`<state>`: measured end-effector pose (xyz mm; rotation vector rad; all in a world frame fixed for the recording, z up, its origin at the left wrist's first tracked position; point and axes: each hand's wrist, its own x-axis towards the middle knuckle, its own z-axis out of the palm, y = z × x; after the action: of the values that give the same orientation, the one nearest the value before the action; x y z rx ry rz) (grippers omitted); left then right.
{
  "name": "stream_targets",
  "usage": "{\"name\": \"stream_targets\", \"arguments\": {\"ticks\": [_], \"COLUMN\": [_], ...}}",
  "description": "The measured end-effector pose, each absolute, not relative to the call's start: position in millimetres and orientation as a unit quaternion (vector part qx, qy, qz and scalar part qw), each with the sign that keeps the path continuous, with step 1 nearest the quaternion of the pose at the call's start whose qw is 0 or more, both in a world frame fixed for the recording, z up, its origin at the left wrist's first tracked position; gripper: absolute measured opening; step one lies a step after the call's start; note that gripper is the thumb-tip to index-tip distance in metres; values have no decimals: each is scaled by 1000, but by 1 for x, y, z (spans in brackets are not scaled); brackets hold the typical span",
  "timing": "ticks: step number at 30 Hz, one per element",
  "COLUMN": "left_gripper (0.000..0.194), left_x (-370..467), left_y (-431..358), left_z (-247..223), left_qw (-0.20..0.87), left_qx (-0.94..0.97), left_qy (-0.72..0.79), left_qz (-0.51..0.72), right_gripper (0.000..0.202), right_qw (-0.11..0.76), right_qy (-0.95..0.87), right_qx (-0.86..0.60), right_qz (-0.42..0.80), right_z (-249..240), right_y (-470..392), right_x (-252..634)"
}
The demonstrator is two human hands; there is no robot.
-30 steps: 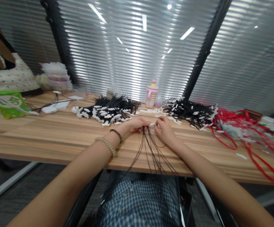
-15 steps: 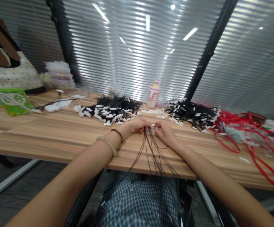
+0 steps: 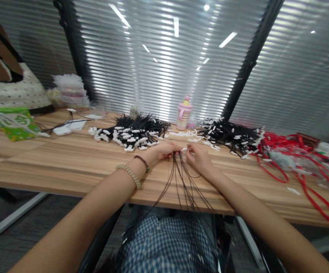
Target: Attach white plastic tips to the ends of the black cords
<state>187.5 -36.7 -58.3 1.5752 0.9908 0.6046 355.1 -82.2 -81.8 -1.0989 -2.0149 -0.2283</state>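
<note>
My left hand (image 3: pixel 169 150) pinches several thin black cords (image 3: pixel 183 182), which hang down over the table's front edge towards my lap. A small white piece (image 3: pixel 184 149) shows between the fingertips of both hands. My right hand (image 3: pixel 197 156) is closed just right of that piece, thumb and forefinger together; what lies between them is too small to name. Behind my left hand is a heap of black cords with white ends (image 3: pixel 133 131). A second such heap (image 3: pixel 232 136) lies behind my right hand, further right.
A pink cup (image 3: pixel 184 113) stands between the heaps, near white pieces (image 3: pixel 183 134). Red straps (image 3: pixel 306 182) and clear plastic lie at the right. On the left are a green packet (image 3: pixel 15 123), a white device (image 3: pixel 62 130) and a spotted bag (image 3: pixel 16 89).
The fingers of my right hand have shifted very slightly around the small white piece. My left hand keeps its hold on the cords.
</note>
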Motion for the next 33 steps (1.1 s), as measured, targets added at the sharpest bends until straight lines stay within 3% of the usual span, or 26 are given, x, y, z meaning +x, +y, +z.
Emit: {"name": "stream_targets", "arguments": {"ticks": [11,24,33], "left_gripper": [39,26,25], "left_x": [188,192,192], "left_y": [-44,-39,-41], "left_z": [-56,-65,-59], "left_qw": [547,543,572], "left_qx": [673,647,623], "left_qy": [422,411,404], "left_qz": [263,344,348], "right_gripper": [7,5,9], "right_qw": [412,425,514], "right_qy": [-789,-791,-716], "right_qx": [-449,-435,-472], "right_qz": [-83,-72,9], "right_z": [-79,-78,-76], "right_y": [-86,-86,-80], "right_x": [353,351,355]}}
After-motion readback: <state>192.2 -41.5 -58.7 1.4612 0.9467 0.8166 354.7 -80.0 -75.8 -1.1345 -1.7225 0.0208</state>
